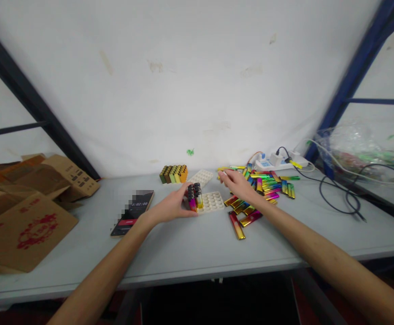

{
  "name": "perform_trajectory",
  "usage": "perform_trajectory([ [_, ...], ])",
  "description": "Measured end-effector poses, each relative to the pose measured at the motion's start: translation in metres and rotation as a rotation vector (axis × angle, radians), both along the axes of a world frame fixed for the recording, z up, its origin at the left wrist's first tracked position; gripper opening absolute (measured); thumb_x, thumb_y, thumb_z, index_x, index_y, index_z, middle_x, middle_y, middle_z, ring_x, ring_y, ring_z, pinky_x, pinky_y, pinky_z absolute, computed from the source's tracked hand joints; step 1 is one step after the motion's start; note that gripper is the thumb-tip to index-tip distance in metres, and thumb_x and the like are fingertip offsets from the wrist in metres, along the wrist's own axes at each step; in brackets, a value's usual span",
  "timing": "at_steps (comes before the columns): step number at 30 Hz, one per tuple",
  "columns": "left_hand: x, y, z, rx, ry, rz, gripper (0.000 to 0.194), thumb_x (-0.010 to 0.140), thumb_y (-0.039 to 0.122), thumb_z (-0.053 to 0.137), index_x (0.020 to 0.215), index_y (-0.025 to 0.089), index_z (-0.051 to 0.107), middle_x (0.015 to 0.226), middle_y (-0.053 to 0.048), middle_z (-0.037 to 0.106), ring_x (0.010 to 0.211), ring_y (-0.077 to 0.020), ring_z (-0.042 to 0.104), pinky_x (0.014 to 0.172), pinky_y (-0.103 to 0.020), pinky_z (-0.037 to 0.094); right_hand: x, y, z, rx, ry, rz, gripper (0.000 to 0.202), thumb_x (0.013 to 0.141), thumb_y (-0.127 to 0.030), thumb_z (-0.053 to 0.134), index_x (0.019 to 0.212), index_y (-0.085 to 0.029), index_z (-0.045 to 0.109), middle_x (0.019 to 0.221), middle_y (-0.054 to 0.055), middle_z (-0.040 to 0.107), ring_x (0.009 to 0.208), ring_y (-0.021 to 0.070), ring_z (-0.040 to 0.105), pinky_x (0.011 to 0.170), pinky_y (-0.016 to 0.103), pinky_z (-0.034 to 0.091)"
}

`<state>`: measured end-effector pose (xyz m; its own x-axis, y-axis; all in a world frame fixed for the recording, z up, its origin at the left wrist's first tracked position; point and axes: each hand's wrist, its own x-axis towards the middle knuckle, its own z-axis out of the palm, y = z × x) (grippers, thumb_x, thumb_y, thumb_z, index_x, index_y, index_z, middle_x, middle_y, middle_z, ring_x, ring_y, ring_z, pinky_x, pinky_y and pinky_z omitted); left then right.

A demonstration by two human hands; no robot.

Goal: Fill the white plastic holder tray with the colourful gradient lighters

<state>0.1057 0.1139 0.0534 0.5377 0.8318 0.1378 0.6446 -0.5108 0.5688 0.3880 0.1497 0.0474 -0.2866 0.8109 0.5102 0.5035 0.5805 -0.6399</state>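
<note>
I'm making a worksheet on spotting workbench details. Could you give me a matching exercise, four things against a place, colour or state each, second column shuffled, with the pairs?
Column one
1. Left hand
2. Near tray
3. Phone
4. Power strip

Column two
A. Towards the back of the table, with plugs in it
B. At the upright dark-topped pieces
C. Flat on its back, with a red bar on a dark screen
D. Pale, with rows of round wells

Right pairs: 1-B, 2-D, 3-C, 4-A.
</note>
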Motion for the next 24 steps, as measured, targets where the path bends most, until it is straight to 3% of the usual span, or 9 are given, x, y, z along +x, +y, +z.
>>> perform_trajectory([
  [4, 0.000, 0.000, 0.000, -0.020, 0.007, 0.012, 0.093, 0.072, 0.049, 0.085, 0.148, 0.022, 0.039, 0.139, -0.014, 0.064, 0.125, -0.0338, 0.063, 0.103, -0.045, 0.053, -0.005, -0.003, -0.002, 0.048, -0.088, -0.111, 0.052, 0.098, -0.053, 0.045, 0.059, -0.022, 0.032, 0.055, -0.005, 0.033, 0.054, 0.0107, 0.034, 0.056, 0.029, 0.022],
  [7, 0.000, -0.001, 0.001, -0.022, -0.002, 0.008, 0.093, 0.072, 0.049, 0.085, 0.148, 0.023, 0.039, 0.140, -0.013, 0.063, 0.124, -0.0333, 0.064, 0.103, -0.045, 0.053, -0.009, -0.003, -0.007, 0.090, -0.082, -0.135, 0.043, 0.091, -0.041, 0.051, 0.058, -0.022, 0.029, 0.054, -0.006, 0.026, 0.054, 0.0096, 0.028, 0.055, 0.029, 0.018],
  [13, 0.002, -0.002, 0.003, -0.026, 0.007, 0.019, 0.093, 0.072, 0.048, 0.086, 0.147, 0.022, 0.039, 0.140, -0.014, 0.063, 0.126, -0.0347, 0.063, 0.106, -0.047, 0.051, -0.013, -0.001, -0.011, 0.113, -0.098, -0.117, 0.032, 0.085, -0.031, 0.051, 0.061, -0.022, 0.031, 0.055, -0.006, 0.029, 0.054, 0.0093, 0.030, 0.056, 0.028, 0.019],
  [18, 0.001, -0.001, 0.002, -0.025, 0.006, 0.007, 0.093, 0.072, 0.049, 0.085, 0.148, 0.022, 0.038, 0.142, -0.014, 0.061, 0.127, -0.0340, 0.062, 0.107, -0.047, 0.051, -0.012, -0.001, -0.011, 0.122, -0.096, -0.114, 0.044, 0.096, -0.044, 0.051, 0.063, -0.023, 0.030, 0.056, -0.006, 0.030, 0.055, 0.0110, 0.031, 0.057, 0.029, 0.021],
  [21, -0.001, 0.000, 0.000, 0.000, 0.007, -0.002, 0.093, 0.072, 0.050, 0.085, 0.148, 0.022, 0.039, 0.144, -0.014, 0.060, 0.127, -0.0334, 0.062, 0.107, -0.045, 0.050, -0.011, -0.001, -0.011, 0.109, -0.097, -0.105, 0.044, 0.101, -0.053, 0.049, 0.070, -0.024, 0.037, 0.060, -0.005, 0.040, 0.057, 0.0134, 0.039, 0.059, 0.028, 0.025],
  [24, -0.001, 0.000, 0.000, 0.002, -0.003, -0.012, 0.092, 0.072, 0.051, 0.085, 0.147, 0.023, 0.039, 0.140, -0.013, 0.062, 0.123, -0.0327, 0.063, 0.104, -0.044, 0.052, -0.009, -0.002, -0.011, 0.076, -0.091, -0.055, 0.036, 0.106, -0.048, 0.041, 0.081, -0.023, 0.047, 0.069, -0.002, 0.052, 0.064, 0.0158, 0.049, 0.063, 0.028, 0.033],
])
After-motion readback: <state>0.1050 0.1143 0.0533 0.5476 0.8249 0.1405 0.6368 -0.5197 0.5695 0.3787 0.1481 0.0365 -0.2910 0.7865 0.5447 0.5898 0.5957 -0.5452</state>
